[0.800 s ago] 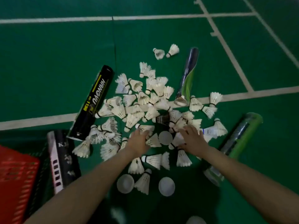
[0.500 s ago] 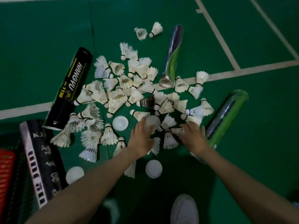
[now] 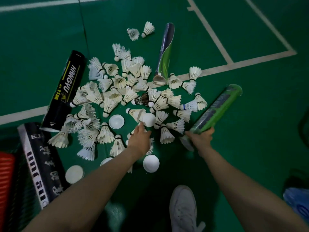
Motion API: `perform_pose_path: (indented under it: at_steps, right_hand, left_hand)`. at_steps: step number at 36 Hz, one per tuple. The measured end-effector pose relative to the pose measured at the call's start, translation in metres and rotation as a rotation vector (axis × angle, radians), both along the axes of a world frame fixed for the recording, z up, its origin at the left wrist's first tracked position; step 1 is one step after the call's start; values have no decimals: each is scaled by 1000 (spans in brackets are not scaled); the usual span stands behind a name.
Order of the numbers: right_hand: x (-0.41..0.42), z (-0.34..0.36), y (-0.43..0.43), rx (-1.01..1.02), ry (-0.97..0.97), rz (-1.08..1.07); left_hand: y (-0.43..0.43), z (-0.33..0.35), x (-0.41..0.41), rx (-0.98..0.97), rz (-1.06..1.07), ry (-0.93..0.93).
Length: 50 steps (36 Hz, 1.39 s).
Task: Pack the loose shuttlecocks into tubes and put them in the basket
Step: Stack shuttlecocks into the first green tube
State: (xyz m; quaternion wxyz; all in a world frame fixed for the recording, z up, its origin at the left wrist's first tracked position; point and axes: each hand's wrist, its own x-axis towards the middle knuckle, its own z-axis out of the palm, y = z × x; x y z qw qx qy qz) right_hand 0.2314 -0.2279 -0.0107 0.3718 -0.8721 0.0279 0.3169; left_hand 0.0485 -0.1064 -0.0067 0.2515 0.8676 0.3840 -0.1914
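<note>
- Head camera looks down on a green court floor point(image 3: 250, 148) where the right hand point(image 3: 201, 138) has just moved off the shuttlecock pile and closed around the near end of the green tube point(image 3: 217, 108); fingers wrap the barrel, mouth toward the person.
- Left hand point(image 3: 139, 141) has drifted forward; its fingertip touches a white cap point(image 3: 148, 119), the other fingers loosely curled over the shuttlecocks point(image 3: 117, 91), pinching nothing I can make out.
- I'd judge packing is only starting: a tube is now in hand, every shuttle is loose on the floor.
- Red basket point(image 3: 5, 181) sits at the floor's near-left edge, beside a dark lettered tube point(image 3: 41, 164); a black tube point(image 3: 66, 87) flanks the pile's left, a blue-green tube point(image 3: 164, 52) its far side.
- Open floor lies right of the green tube and beyond the pile; near the white shoe point(image 3: 183, 208) room is tight, with caps scattered underfoot.
</note>
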Motion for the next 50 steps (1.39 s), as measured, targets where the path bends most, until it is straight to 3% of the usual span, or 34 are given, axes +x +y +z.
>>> perform_pose_path:
  at_steps: [9,17,21,27,30,38,43,50]
  right_hand:
    - [-14,59,32,491,245,-115]
    - [-57,134,75,666,320,75]
    - [-91,170,92,640,310,288]
    - [-132,229,114,563,161,641]
    - [-146,245,124,485,120,780]
    - [-149,211,152,350,88,1135]
    - [-133,167,184,162,2,1309]
    - [-130,106,207,36,-221,1418]
  left_hand:
    - [10,44,-16,-60,12,-52]
    - [40,139,-41,22,51,-251]
    - [57,189,-58,-94,304,-426]
    - [91,242,-98,-168,482,-591]
    - [116,247,-114,-297,606,-657]
    - [171,214,-115,-731,891,-921]
    - [177,163,-108,-881,1104,-919]
    - [134,93,-88,-989,1135,-879]
